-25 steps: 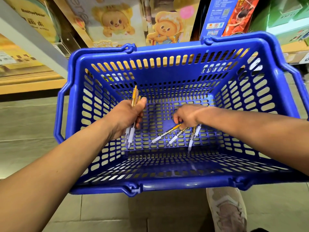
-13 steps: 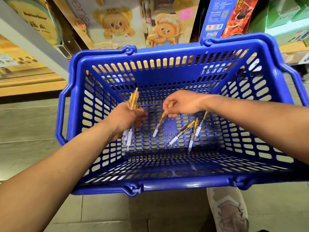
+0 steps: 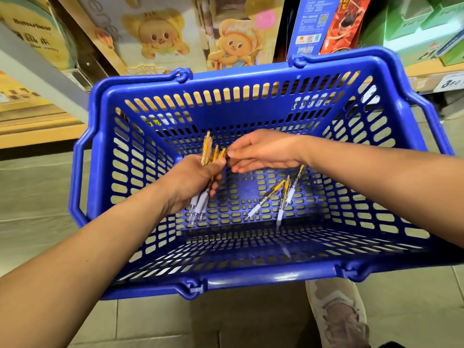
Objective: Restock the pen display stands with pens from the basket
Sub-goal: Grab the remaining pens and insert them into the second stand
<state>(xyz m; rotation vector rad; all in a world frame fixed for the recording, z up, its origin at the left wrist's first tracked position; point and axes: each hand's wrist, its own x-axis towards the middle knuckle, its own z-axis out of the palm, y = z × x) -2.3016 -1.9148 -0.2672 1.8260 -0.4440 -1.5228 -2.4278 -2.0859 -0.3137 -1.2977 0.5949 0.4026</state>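
Head view. We look down into a blue slotted shopping basket (image 3: 251, 277) resting on a tiled floor (image 3: 37, 197); its right side runs out of frame. Our left hand (image 3: 193, 179) is curled round a bundle of yellow-topped pens (image 3: 200, 207), white grips pointing down and clicker ends rising above the fist; the fingers cover the barrels, so we cannot count them. Our right hand (image 3: 263, 151) reaches across with fingers nearly straight and nothing in its grasp, the thumb tip just beside the bundle's tops; we cannot tell whether they touch. Three loose pens (image 3: 263, 200) lie on the basket floor below the right wrist, which hides the top of the farthest. Cartoon-bear boxes (image 3: 155, 36) stand behind, cropped above. A pale shoe (image 3: 336, 312) is cut off below.
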